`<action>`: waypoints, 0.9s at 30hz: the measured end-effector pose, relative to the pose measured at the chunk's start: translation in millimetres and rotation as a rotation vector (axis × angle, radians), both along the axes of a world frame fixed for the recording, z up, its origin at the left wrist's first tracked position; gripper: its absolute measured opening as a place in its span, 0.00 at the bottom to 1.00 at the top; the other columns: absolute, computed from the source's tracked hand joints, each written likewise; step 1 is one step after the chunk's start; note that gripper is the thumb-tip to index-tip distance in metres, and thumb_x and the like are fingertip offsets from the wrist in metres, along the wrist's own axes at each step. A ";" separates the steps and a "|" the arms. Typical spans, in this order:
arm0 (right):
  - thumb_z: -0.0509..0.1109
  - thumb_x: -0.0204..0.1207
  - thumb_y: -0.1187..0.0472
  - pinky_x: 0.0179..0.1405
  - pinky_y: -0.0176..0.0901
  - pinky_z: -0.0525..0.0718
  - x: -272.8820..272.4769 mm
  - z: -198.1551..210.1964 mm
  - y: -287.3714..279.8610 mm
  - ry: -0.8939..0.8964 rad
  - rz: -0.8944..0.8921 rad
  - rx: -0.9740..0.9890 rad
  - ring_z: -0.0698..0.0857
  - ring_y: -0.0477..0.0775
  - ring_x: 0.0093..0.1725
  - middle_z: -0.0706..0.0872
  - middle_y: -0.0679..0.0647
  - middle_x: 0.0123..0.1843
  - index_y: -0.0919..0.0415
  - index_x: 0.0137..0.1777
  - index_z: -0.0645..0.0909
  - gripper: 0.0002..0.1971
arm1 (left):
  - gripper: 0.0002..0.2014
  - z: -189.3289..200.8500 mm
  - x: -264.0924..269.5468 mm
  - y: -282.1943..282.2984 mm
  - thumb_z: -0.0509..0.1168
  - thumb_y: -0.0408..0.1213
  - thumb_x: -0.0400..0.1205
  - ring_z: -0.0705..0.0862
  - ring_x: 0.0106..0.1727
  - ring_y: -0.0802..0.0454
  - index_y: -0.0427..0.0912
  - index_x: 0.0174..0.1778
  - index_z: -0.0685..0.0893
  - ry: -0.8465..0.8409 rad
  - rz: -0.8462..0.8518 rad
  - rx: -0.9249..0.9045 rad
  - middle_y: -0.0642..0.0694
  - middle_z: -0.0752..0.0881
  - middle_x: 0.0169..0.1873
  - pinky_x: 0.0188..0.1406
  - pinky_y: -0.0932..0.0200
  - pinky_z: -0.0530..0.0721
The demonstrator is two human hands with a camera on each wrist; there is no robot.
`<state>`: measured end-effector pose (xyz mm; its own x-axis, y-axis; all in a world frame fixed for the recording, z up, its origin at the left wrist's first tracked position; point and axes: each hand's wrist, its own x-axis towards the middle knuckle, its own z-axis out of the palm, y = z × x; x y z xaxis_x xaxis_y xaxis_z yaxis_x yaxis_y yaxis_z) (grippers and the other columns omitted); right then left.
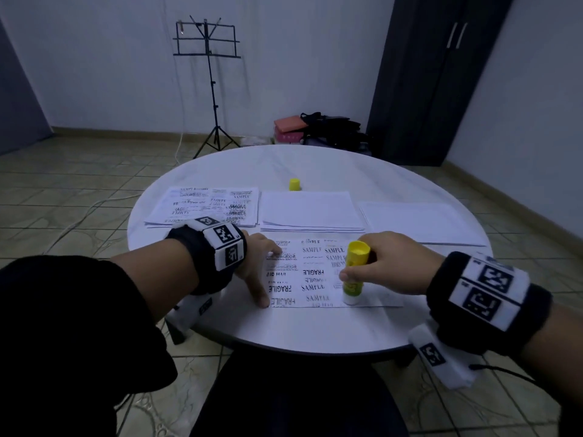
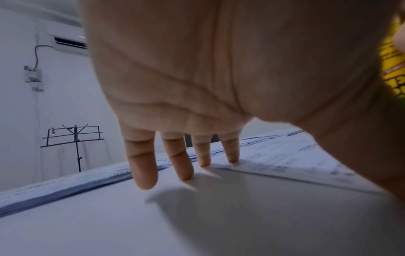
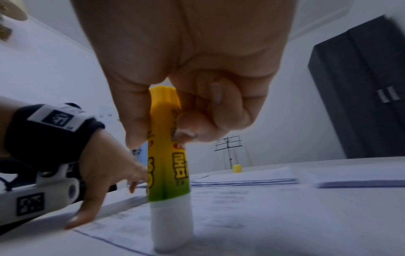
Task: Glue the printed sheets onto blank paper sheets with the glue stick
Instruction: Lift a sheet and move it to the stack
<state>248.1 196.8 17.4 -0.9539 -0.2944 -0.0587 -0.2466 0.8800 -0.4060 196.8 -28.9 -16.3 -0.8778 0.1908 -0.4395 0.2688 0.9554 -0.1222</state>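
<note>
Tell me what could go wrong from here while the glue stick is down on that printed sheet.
1. The left hand pins only the left edge of the printed sheet; the right side lies free, so a stroke of the glue stick may drag or wrinkle it.
2. The stick works near the sheet's front edge, so glue may smear onto the table.
3. The cap stands far back, uncapped glue may dry.

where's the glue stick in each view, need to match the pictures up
Head: glue stick lower centre-right, held upright by the right hand on the printed sheet.
Left wrist: only a yellow sliver of it at the right edge.
Right wrist: centre, its white end down on the sheet.
Shared landmark: the music stand.
</note>
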 end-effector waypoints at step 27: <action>0.70 0.75 0.44 0.35 0.39 0.70 -22.8 0.6 41.0 -0.066 -0.197 0.075 0.75 0.48 0.38 0.77 0.49 0.39 0.55 0.38 0.72 0.16 | 0.57 -1.4 -1.8 -2.5 0.79 0.62 0.59 0.56 0.82 0.42 0.59 0.82 0.55 0.007 0.007 -0.008 0.51 0.50 0.82 0.79 0.40 0.60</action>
<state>225.3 237.8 18.1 -0.9858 -0.0955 -0.1379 -0.0421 0.9367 -0.3476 195.0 -31.4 -17.7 -0.8822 0.1815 -0.4345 0.2617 0.9561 -0.1320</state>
